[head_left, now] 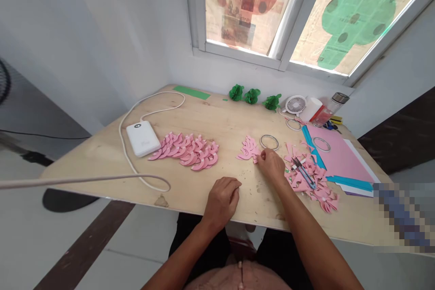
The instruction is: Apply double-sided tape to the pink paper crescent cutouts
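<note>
The left hand is resting near the front of the bench, seemingly for support, fingers curling inward; I cannot tell whether they are holding anything. Snips are lying on pink paper scraps, probably for easy reach. Beyond, the right hand's narrow fingers are meeting the right edge of the small pink paper pile, any grip hidden.

No lettering can be read. Print on the newspaper sheets across the window is too small; marks on the white power bank are too faint.
</note>
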`<control>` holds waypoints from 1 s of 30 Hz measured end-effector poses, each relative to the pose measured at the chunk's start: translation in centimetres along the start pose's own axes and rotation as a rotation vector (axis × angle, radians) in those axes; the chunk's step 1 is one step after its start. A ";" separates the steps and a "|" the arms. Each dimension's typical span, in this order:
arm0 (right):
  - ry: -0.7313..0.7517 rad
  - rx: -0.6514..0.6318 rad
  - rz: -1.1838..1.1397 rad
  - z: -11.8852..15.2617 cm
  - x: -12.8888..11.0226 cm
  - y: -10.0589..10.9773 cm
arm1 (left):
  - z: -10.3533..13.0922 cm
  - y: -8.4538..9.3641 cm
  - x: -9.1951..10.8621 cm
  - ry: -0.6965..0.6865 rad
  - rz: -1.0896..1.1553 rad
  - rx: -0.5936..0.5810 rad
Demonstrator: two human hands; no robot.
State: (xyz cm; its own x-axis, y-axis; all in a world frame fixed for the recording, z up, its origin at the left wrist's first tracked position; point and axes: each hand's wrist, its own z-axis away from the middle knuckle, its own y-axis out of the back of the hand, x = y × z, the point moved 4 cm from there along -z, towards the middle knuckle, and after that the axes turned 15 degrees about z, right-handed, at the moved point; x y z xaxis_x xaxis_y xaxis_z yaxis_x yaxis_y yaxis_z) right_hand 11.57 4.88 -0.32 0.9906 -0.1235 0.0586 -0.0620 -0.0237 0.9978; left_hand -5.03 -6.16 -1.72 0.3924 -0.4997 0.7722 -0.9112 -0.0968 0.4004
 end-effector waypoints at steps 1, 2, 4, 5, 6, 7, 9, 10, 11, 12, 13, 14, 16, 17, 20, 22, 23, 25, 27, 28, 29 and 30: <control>-0.005 -0.002 -0.005 -0.1 -0.1 -0.1 | 0.0 0.0 0.0 0.001 -0.002 -0.002; -0.009 -0.005 -0.010 -0.3 -0.2 -0.2 | 0.0 0.0 0.0 0.003 -0.001 -0.003; -0.018 -0.015 -0.025 -0.5 -0.3 -0.3 | 0.0 -0.1 0.0 0.009 0.003 -0.004; -0.022 -0.021 -0.034 -0.5 -0.3 -0.4 | 0.0 -0.1 0.0 0.015 0.005 -0.004; -0.025 -0.027 -0.043 -0.5 -0.3 -0.4 | 0.1 0.0 0.0 0.022 0.007 -0.003; -0.028 -0.031 -0.052 -0.5 -0.3 -0.4 | 0.1 0.0 0.0 0.030 0.009 -0.002; -0.034 -0.036 -0.069 -0.5 -0.2 -0.4 | 0.2 0.0 -0.1 0.049 0.021 0.000; -0.038 -0.038 -0.079 -0.5 -0.2 -0.4 | 0.2 0.1 -0.2 0.066 0.035 0.002; -0.042 -0.038 -0.090 -0.5 -0.1 -0.5 | 0.2 0.2 -0.3 0.089 0.057 0.009; -0.047 -0.038 -0.103 -0.5 0.0 -0.5 | 0.1 0.3 -0.5 0.119 0.086 0.020; -0.052 -0.037 -0.117 -0.5 0.1 -0.5 | -0.1 0.4 -0.8 0.153 0.124 0.033; -0.058 -0.035 -0.134 -0.5 0.2 -0.5 | -0.5 0.5 -1.1 0.190 0.170 0.049; -0.074 -0.028 -0.174 -0.5 0.5 -0.6 | -1.8 0.3 -1.7 0.262 0.270 0.060; -0.082 -0.022 -0.199 -0.5 0.7 -0.7 | -2.6 0.0 -2.0 0.297 0.320 0.054; -0.096 -0.010 -0.290 -0.4 1.3 -0.9 | -5.5 -1.7 -3.0 0.429 0.429 -0.018; -0.090 -0.013 -0.362 -0.3 1.6 -1.2 | -7.2 -3.1 -3.5 0.503 0.452 -0.084; -0.086 -0.017 -0.397 -0.2 1.7 -1.3 | -7.8 -3.7 -3.6 0.510 0.452 -0.098; -0.080 -0.026 -0.459 0.0 2.1 -1.7 | -8.7 -4.6 -3.9 0.528 0.448 -0.112; -0.079 -0.024 -0.510 0.2 2.5 -2.0 | -9.1 -5.0 -4.1 0.544 0.445 -0.117; -0.080 -0.019 -0.533 0.4 2.8 -2.1 | -9.2 -5.1 -4.2 0.552 0.446 -0.116; -0.081 -0.012 -0.555 0.5 3.1 -2.1 | -9.2 -5.1 -4.2 0.559 0.450 -0.113; -0.082 -0.002 -0.576 0.7 3.3 -2.1 | -9.1 -5.1 -4.3 0.567 0.456 -0.108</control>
State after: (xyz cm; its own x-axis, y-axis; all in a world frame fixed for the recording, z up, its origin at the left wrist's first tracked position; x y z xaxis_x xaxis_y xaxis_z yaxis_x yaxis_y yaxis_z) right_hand 14.93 3.86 -2.27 0.8517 -0.1680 -0.4964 0.4847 -0.1077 0.8680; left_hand -0.91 4.35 -2.58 0.0086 0.0544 0.9985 -0.9934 0.1145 0.0023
